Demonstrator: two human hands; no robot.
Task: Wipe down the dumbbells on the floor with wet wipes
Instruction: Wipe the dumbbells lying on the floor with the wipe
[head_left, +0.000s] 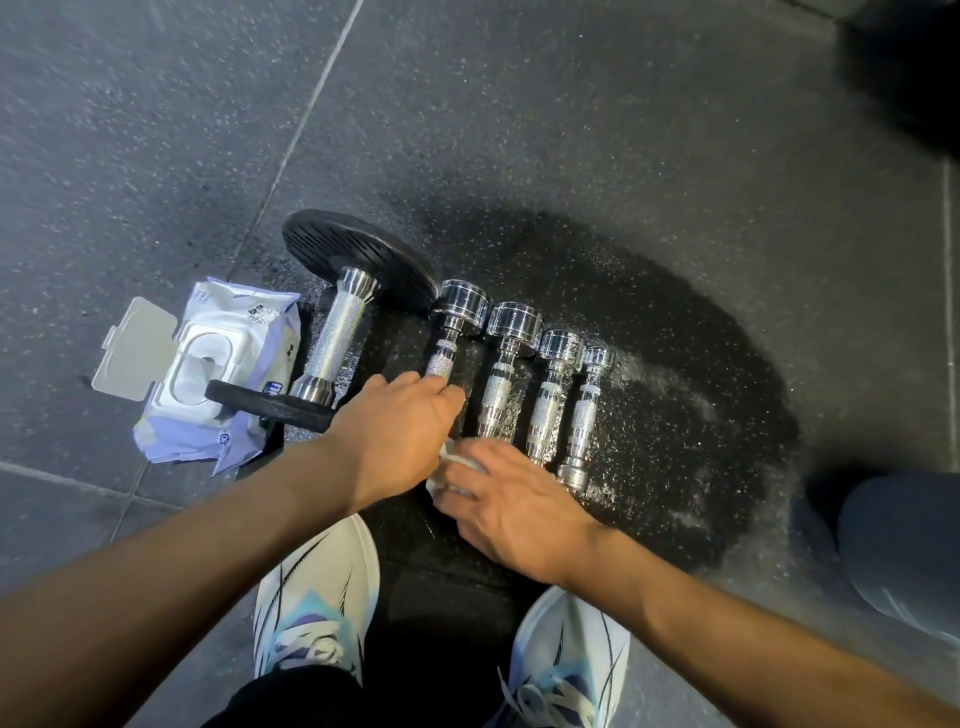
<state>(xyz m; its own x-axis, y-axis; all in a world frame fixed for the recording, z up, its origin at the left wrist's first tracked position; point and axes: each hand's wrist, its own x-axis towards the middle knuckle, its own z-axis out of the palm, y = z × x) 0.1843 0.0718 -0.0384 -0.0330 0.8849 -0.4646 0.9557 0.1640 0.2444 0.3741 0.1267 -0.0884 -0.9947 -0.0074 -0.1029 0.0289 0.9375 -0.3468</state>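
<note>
Two pale shoes (317, 597) stand on the dark floor (571, 130) just below the wrists; well left of the left hand lies a pack of wet wipes (218, 415), its lid (132, 353) flipped open; between the pack and that hand lies a big dumbbell (337, 338) with black plates, its near plate overlapping the pack's edge; the left hand (395, 431) curls its fingers down over the handle of the first small dumbbell (452, 332), gripping it; just right of it, the right hand (511, 506) clutches a white wipe (457, 462) at that dumbbell's near end, which is hidden; beyond the right hand's knuckles three more small dumbbells (545, 410) lie side by side, untouched, each smaller than the last.
</note>
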